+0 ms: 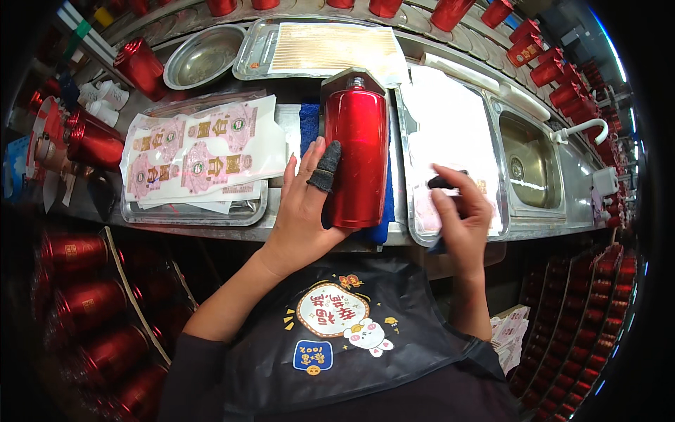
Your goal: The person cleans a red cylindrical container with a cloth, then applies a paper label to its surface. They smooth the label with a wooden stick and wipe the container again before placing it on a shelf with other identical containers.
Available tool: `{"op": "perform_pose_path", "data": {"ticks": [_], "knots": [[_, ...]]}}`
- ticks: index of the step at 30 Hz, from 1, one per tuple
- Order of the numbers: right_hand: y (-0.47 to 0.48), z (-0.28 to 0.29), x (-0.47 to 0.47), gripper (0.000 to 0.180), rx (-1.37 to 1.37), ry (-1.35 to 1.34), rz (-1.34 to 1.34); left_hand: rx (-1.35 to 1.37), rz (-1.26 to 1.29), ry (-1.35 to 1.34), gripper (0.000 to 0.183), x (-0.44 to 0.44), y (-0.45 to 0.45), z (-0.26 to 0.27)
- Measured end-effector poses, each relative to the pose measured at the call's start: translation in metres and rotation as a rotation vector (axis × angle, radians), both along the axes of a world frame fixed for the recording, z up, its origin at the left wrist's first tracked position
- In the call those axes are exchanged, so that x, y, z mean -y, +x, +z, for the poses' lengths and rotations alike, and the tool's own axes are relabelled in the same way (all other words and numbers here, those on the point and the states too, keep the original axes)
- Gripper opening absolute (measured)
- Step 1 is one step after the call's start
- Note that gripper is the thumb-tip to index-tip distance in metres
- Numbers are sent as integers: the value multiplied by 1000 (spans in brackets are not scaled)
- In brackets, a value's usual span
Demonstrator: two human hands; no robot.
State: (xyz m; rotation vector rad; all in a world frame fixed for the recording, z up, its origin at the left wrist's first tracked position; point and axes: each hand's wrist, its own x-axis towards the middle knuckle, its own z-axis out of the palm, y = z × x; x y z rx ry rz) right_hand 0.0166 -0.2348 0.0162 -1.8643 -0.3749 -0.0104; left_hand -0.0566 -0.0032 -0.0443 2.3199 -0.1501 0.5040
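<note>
A glossy red bottle (356, 158) with a bare threaded neck lies on a holder over a blue towel (382, 232), its base towards me. My left hand (306, 205) grips its left side, thumb at the base; one finger wears a dark cloth finger cot (325, 166). Blurred, my right hand (466, 211) hovers over the right metal tray (503, 224), thumb and forefinger apart. A black covering (448, 181) shows near its fingers. Below the palm a dark blue piece (437, 246) sticks out; whether the hand holds it is unclear. White sheets (448, 116) and pink printed decals (426, 211) lie in that tray.
Decal sheets (205, 150) lie on the left tray (195, 219). Behind are a metal bowl (205, 57) and gold-striped sheet (337, 50). A sink (530, 158) with white faucet (582, 129) stands right. Red bottles (140, 68) stand left; more line a conveyor (411, 24) and racks (89, 295).
</note>
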Motion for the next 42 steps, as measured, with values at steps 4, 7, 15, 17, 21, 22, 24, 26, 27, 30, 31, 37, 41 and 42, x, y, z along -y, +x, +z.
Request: {"op": "perform_pose_path", "data": {"ticks": [4,7,15,17,21,22,24,26,27,30,31,37,41,42], "knots": [[-6,-2,-7,29,-17,-161,181,25,41,113,101,11,5,-1],[-14,-12,-5,31,-41,-164,173,53,41,274,104,18,9,4],[-31,-4,-9,31,55,-174,236,-105,-81,175,101,-8,2,-6],[-27,1,-5,28,9,-165,166,-189,-91,243,103,-12,-2,-8],[-8,-7,9,23,-15,-164,55,-183,-59,295,105,-6,-1,6],[-2,-6,11,23,-6,-155,55,-184,-45,274,104,-3,-2,10],[8,-4,11,23,-14,-143,47,-195,-23,214,100,2,-3,19],[11,0,9,23,-16,-107,42,-128,10,124,101,7,-3,11],[15,4,6,22,-8,-91,39,-84,30,83,101,6,1,8],[24,2,4,22,-46,-57,11,-45,35,155,109,10,2,10],[30,5,5,22,-76,-70,21,-49,33,148,104,12,3,13],[88,10,-21,22,-22,-74,29,-75,-20,112,97,10,3,21],[158,-5,-34,28,139,-160,0,-138,-160,-86,104,-6,-3,32],[176,-13,-35,29,133,-189,-24,-159,-179,-117,111,-12,-3,32]]}}
